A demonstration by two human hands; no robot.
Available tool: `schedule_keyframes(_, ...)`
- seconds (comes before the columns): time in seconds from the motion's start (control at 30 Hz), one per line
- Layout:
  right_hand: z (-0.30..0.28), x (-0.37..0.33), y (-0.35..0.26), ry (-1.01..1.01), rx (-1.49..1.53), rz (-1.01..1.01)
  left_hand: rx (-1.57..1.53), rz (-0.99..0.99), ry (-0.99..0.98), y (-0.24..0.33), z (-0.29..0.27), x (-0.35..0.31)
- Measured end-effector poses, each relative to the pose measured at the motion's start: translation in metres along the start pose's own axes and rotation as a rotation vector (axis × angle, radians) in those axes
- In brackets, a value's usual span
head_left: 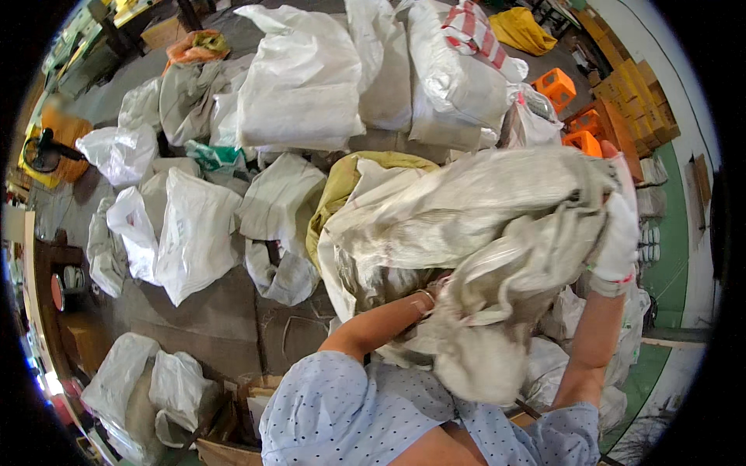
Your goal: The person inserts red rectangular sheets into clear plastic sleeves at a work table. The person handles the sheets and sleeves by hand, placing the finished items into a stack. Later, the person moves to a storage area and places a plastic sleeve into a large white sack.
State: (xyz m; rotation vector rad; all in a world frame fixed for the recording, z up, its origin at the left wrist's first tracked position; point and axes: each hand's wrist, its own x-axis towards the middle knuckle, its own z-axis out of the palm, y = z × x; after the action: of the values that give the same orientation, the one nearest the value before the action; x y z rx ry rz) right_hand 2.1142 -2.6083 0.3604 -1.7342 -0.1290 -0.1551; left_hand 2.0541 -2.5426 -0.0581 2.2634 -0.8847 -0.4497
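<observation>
A large, crumpled off-white woven sack (466, 206) stretches across the space in front of me, partly blurred. My right hand (619, 225), in a white glove with bare fingertips, grips its bunched right end and holds it raised. My left hand (440, 284) reaches into the folds near the sack's middle; its fingers are hidden by the cloth. The sack's loose lower part hangs down close to my body. Just behind its left side, a yellowish sack (330, 198) shows.
Large white sacks (299, 81) stand at the back. Smaller white bags (198, 233) and a grey-white sack (284, 194) sit to the left. Orange plastic stools (555, 87) and stacked cartons (633, 97) are at the right. More bags (124, 384) lie at lower left.
</observation>
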Motion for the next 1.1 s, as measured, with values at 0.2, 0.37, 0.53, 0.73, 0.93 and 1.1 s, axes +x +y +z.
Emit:
schedule_keyframes(0.2,-0.008,0.003,-0.034,-0.037,-0.039,0.079,-0.055,-0.098,0.045,-0.035,-0.025,-0.043)
schedule_keyframes(0.37,0.023,0.004,-0.044,-0.109,-0.094,0.078,0.04,-0.368,0.193,-0.101,-0.078,-0.124)
schedule_keyframes(0.53,0.029,0.014,-0.027,-0.187,-0.097,0.055,0.111,-0.533,0.162,-0.159,-0.081,-0.154)
schedule_keyframes(0.73,0.034,0.012,-0.032,-0.198,-0.098,0.109,0.095,-0.545,0.101,-0.17,-0.066,-0.155)
schedule_keyframes(0.93,0.029,0.024,-0.029,-0.306,-0.106,0.075,0.086,-0.596,0.042,-0.16,-0.069,-0.182)
schedule_keyframes(1.1,0.025,0.005,-0.039,-0.293,-0.133,0.081,0.086,-0.578,-0.081,-0.132,-0.075,-0.211)
